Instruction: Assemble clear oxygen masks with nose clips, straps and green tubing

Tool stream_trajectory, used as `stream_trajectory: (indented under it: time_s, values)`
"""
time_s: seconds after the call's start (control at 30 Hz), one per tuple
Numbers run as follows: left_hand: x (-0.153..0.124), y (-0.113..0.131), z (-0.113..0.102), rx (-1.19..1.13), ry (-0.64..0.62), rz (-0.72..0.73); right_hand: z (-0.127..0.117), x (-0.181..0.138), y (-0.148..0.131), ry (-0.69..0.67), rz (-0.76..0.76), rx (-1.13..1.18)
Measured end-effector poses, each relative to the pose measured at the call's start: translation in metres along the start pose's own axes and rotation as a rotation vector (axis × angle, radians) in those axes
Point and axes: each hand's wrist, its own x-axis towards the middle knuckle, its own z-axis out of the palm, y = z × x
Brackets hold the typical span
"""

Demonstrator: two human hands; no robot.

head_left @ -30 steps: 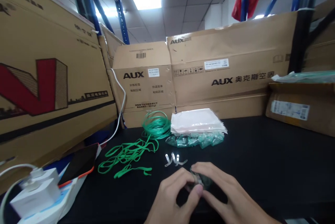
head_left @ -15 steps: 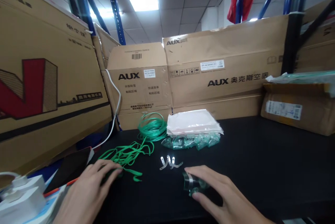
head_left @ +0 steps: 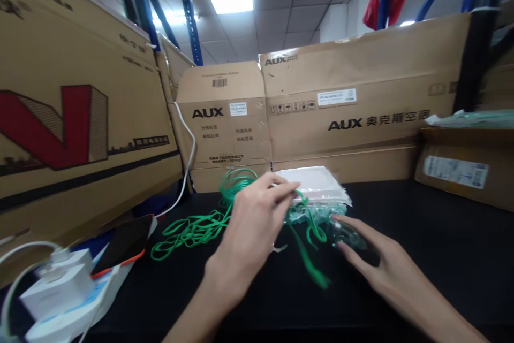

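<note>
My left hand (head_left: 255,214) is closed in a pinch on a green elastic strap (head_left: 305,258), somewhat blurred, whose loose ends dangle over the black table. To its right, my right hand (head_left: 379,249) grips a clear, green-tinted plastic mask (head_left: 344,233) between thumb and fingers; part of the mask is hidden in the hand. More green elastic straps (head_left: 196,229) lie tangled left of my left wrist. Behind them sits a coil of clear green tubing (head_left: 236,180). My left hand mostly covers the small clear pieces on the table; one tip (head_left: 280,248) shows.
White plastic bags (head_left: 315,182) lie stacked at the back, with clear masks (head_left: 321,213) in front. Cardboard panels (head_left: 297,137) stand behind the table (head_left: 401,214). At left are a phone (head_left: 124,241) and a power strip with white plugs (head_left: 60,287). An open carton (head_left: 458,169) stands right.
My left hand has lifted a green strap from the tangle and carried it right, towards the mask. My right hand, still holding the mask, has moved up and right. The view has shifted slightly left.
</note>
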Motion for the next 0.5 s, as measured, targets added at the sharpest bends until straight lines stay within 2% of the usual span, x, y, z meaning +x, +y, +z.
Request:
stream_trajectory:
  time_s: [0.07,0.13,0.27,0.37,0.5]
  values:
    - [-0.005,-0.002,0.014,-0.059,-0.151,0.006,-0.001,0.001,0.01,0.001,-0.003,-0.053]
    - [-0.014,-0.012,0.022,-0.07,-0.247,0.001,0.001,0.001,0.014,-0.028,-0.019,-0.083]
    - [-0.04,-0.04,0.026,-0.053,-0.311,-0.045,0.006,0.001,0.009,-0.11,-0.038,-0.133]
    - [-0.064,-0.054,0.03,-0.015,-0.361,-0.091,0.005,0.001,0.002,-0.117,-0.019,-0.145]
    - [-0.099,-0.069,0.04,0.048,-0.343,-0.083,0.002,-0.001,-0.003,-0.111,0.012,-0.137]
